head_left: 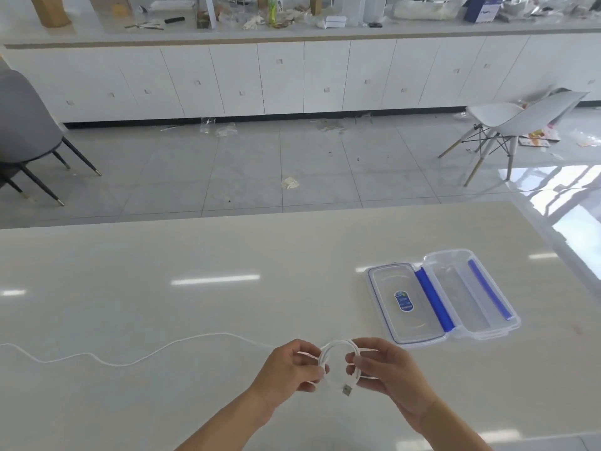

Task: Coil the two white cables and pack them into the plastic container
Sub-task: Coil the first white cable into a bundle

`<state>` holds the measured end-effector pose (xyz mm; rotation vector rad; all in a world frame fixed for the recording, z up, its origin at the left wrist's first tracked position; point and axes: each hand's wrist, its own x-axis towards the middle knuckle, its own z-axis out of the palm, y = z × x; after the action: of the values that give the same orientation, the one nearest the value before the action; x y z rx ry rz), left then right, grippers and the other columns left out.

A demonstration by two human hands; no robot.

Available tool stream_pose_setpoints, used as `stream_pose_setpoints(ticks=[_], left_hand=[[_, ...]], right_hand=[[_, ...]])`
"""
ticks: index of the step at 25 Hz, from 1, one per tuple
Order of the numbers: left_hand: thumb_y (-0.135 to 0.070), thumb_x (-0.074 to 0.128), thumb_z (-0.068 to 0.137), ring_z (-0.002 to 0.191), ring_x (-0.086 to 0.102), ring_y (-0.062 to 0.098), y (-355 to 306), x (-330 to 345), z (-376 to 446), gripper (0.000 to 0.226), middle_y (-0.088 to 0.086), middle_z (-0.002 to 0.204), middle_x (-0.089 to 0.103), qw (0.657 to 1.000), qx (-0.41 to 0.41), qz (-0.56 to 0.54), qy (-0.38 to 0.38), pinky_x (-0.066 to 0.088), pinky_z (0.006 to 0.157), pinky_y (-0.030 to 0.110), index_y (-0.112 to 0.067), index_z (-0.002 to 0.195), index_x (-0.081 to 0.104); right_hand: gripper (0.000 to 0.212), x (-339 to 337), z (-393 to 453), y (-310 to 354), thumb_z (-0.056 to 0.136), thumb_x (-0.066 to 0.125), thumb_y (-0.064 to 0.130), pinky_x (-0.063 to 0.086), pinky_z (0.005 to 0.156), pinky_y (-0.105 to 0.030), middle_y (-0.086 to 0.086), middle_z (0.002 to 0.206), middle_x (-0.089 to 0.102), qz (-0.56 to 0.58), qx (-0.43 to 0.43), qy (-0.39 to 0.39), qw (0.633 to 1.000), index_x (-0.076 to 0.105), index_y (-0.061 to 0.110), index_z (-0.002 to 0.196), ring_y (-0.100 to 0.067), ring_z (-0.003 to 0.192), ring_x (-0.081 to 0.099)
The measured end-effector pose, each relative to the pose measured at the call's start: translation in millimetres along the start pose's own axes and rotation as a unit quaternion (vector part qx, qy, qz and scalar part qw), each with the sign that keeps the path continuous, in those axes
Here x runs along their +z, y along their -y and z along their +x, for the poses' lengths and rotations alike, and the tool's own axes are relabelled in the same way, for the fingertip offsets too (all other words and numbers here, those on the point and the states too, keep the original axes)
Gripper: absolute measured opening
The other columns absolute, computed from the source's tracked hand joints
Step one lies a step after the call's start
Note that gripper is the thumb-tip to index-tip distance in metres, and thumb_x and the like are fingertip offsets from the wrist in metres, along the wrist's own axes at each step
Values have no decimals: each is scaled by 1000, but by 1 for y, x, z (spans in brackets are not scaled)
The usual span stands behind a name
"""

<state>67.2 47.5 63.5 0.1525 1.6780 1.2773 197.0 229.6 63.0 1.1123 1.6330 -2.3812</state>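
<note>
- Both hands meet low in the frame, just right of centre, above the near part of the pale, glossy table (162, 271).
- Left hand (289, 366) has its fingers curled, pinching the left side of a small loop of thin white cable (336, 348) between thumb and fingertips.
- Right hand (377, 362) is likewise curled, gripping the right side of the same loop; the silver USB plug (347, 390) hangs out just below its fingers, between the two hands.
- From the left hand the uncoiled rest of the white cable trails across the table in loose waves toward the left edge of the frame, where it runs out of view.
- Only this one cable can be made out; whether the loop holds more than a turn or two is hard to tell.
- Clear rectangular plastic container with blue seal strips (474, 294) lies open on the table, up and to the right of the hands, near but apart from them; its clear lid with a blue oval sticker (403, 307) is folded flat on the left, and the tray on the right holds nothing.
- Far edge of the table crosses mid-frame; beyond it lies grey tiled floor, with a grey chair (26, 125) at the left edge and a white chair (507, 122) at upper right.
</note>
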Motion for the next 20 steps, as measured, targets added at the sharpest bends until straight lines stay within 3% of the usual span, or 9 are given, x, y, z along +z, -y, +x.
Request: stream_pose_setpoints(ticks=[4,7,11,17,20], left_hand=[[0,72,76,74,65,18,30,25,22,23,19,99,77,997,-42,71,-3,58,73,27,-3,99,66],[4,70,74,70,63,23,45,44,39,27,21,86,74,994,-69,83,-6,60,77,35,3,100,65],[3,70,70,67,63,25,58,70,59,24,13,78,71,990,-79,114,-11,61,79,42,-4,92,66],[-6,69,63,56,61,19,73,112,78,20,2,63,69,980,-74,180,-26,56,65,32,-17,79,66],[-9,72,66,56,63,13,76,127,82,17,-4,64,69,973,-56,216,-60,58,69,30,-23,76,67]], right_hand=[[20,-18,3,-36,82,74,-5,63,66,-34,-31,91,74,-25,46,-84,995,67,-6,101,-26,70,71],[15,-33,8,-53,84,71,-9,60,55,-28,-32,87,73,-34,67,-125,989,68,-7,98,-25,64,69],[15,-58,15,-68,83,67,-13,59,58,-29,-22,84,71,-49,83,-158,983,71,-4,96,-26,68,67],[21,-99,19,-83,79,73,-6,57,58,-30,-13,88,75,-137,84,-196,967,76,15,81,-23,70,68],[21,-110,22,-83,78,74,-1,56,56,-28,-8,85,75,-179,75,-196,961,76,20,79,-20,66,67]])
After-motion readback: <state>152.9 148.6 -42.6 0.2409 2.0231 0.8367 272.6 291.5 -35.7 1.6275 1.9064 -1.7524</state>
